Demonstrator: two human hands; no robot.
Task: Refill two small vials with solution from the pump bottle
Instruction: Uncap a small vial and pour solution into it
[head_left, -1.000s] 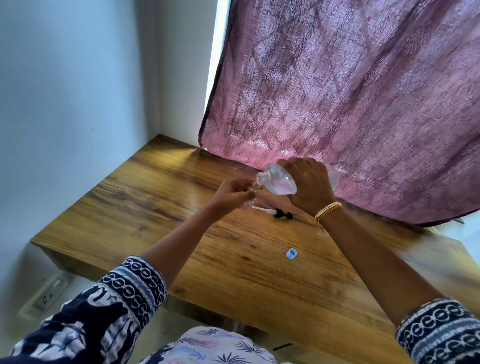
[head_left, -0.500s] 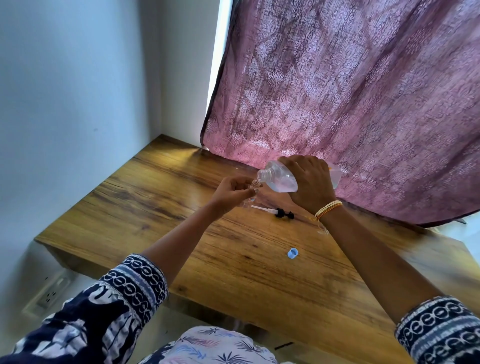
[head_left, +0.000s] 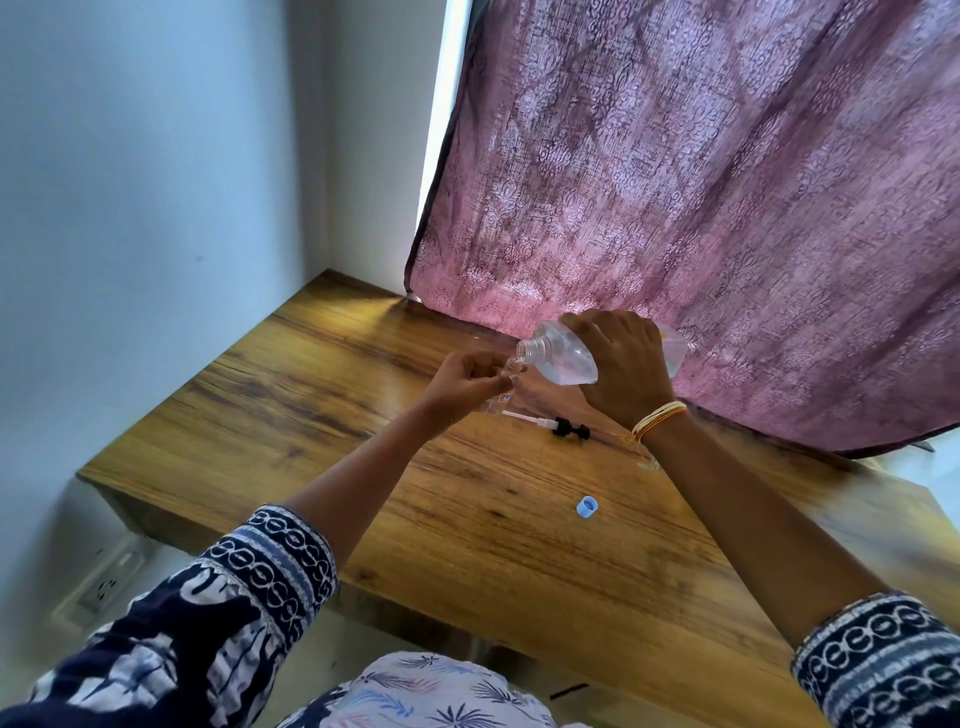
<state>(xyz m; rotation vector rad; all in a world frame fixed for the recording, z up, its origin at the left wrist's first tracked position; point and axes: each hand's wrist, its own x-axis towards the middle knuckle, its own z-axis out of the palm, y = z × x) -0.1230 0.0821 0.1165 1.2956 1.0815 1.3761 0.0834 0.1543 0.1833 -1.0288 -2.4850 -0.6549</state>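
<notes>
My right hand (head_left: 621, 366) grips a clear plastic bottle (head_left: 561, 356) with its pump removed, tipped on its side with the open neck pointing left. My left hand (head_left: 465, 382) pinches a small clear vial (head_left: 511, 370) upright, its mouth right under the bottle's neck. The black pump head with its white tube (head_left: 550, 423) lies on the wooden table (head_left: 467, 519) below my hands. A small blue cap (head_left: 587, 505) lies on the table nearer to me. A second clear vial (head_left: 647, 460) seems to lie under my right wrist, hard to make out.
A mauve patterned curtain (head_left: 727, 208) hangs down onto the table's far edge behind my hands. A pale wall (head_left: 156, 208) closes off the left side. A wall socket (head_left: 104, 584) sits below the table's left front corner.
Both hands stay together at the same spot. The bottle's neck has dipped slightly toward the vial.
</notes>
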